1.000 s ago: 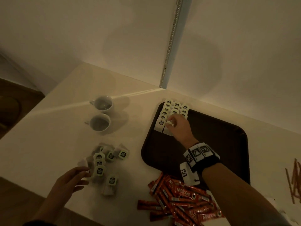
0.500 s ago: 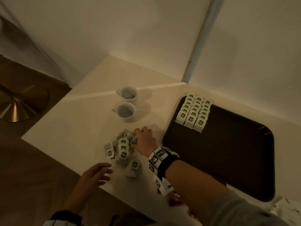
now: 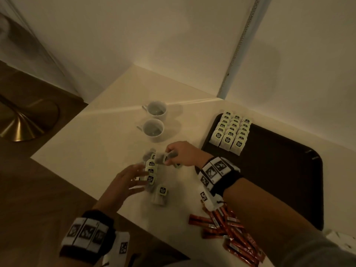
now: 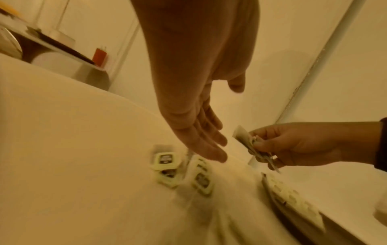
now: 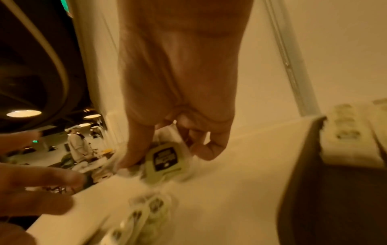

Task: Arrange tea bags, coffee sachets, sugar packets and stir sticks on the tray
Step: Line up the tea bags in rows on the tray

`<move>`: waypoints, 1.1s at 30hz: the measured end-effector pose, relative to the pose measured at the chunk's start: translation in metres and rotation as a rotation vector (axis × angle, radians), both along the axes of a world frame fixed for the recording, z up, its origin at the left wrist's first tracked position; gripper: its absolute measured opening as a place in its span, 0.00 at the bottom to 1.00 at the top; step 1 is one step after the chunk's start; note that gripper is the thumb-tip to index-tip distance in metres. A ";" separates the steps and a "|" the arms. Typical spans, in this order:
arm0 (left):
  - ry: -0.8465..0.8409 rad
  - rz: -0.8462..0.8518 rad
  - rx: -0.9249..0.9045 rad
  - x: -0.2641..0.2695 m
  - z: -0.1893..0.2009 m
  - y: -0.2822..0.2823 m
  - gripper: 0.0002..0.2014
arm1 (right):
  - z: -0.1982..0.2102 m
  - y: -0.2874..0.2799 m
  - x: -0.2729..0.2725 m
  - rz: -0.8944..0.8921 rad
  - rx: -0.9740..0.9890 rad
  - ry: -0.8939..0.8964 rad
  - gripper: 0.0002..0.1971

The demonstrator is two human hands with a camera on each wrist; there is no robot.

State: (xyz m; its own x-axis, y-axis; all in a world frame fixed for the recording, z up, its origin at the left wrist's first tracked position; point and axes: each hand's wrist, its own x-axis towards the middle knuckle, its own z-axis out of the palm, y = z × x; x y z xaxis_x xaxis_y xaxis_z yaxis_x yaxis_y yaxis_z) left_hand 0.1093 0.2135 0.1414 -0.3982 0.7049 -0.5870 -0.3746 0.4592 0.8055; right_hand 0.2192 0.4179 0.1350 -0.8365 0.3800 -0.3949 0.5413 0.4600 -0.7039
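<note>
From the head view, your right hand [image 3: 185, 154] is clenched round a few tea bags [image 3: 163, 158] held just above the loose pile of tea bags [image 3: 151, 171] on the desk [image 3: 100, 135]; your left hand [image 3: 125, 180] is released, fingers spread and straight, at the near side of that pile, blurred, so contact cannot be told; the dark tray [image 3: 279, 170] lies on the desk to the right of the pile; three neat rows of tea bags [image 3: 231, 132] stand in its far left corner; the red coffee sachets [image 3: 229, 228] lie heaped on the desk at the near edge, beside the tray and under your right forearm; two white cups [image 3: 155, 121] stand side by side beyond the pile; white packets at the lower right corner are too dim to identify.

From the left wrist view, your left hand [image 4: 199, 129] hangs flat and empty, fingers [image 4: 211, 152] straight, directly over the loose pile [image 4: 180, 169]; your right hand [image 4: 293, 145] pinches a small bundle of bags [image 4: 249, 144] clear of the desk; the rows on the tray [image 4: 293, 197] show at the right, blurred.

From the right wrist view, your right hand [image 5: 178, 99] has thumb and fingers curled round a bag with a dark label [image 5: 165, 159], low against the desk; more loose bags [image 5: 146, 210] lie nearer the camera; your left hand's fingers [image 5: 41, 180] show blurred at the left; the tray's edge [image 5: 303, 165] and its rows [image 5: 347, 132] sit at the right.
</note>
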 end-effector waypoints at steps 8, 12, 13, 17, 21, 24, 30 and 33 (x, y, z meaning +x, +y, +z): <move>-0.492 -0.261 0.011 0.009 0.021 0.063 0.47 | 0.065 -0.011 -0.014 0.360 0.161 -0.031 0.28; -0.513 -0.255 0.084 0.009 0.016 0.070 0.43 | 0.063 -0.010 -0.010 0.342 0.136 -0.001 0.33; -0.537 -0.218 0.110 0.008 0.014 0.070 0.42 | 0.064 -0.008 -0.008 0.314 0.105 0.029 0.35; -0.634 -0.112 0.230 0.008 0.005 0.068 0.32 | 0.069 -0.002 0.003 0.157 0.043 0.232 0.32; -0.728 0.023 0.351 -0.005 -0.006 0.062 0.31 | 0.046 -0.001 0.020 -0.185 0.137 0.354 0.11; -0.749 0.126 0.392 -0.015 -0.008 0.060 0.31 | 0.011 -0.018 0.029 0.049 0.175 -0.018 0.12; -0.691 0.122 0.435 -0.021 -0.001 0.064 0.34 | -0.048 -0.073 0.026 0.267 0.310 -0.222 0.22; -0.671 0.119 0.426 -0.020 0.001 0.066 0.35 | -0.053 -0.075 0.024 0.245 0.320 -0.186 0.19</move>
State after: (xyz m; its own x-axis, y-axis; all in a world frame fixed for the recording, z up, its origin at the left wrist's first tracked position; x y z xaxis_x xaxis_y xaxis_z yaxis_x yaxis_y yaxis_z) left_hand 0.0890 0.2797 0.1428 -0.1425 0.8974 -0.4176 -0.8680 0.0894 0.4884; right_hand 0.2432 0.3424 0.0819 -0.8427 0.3070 -0.4423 0.4933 0.7694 -0.4058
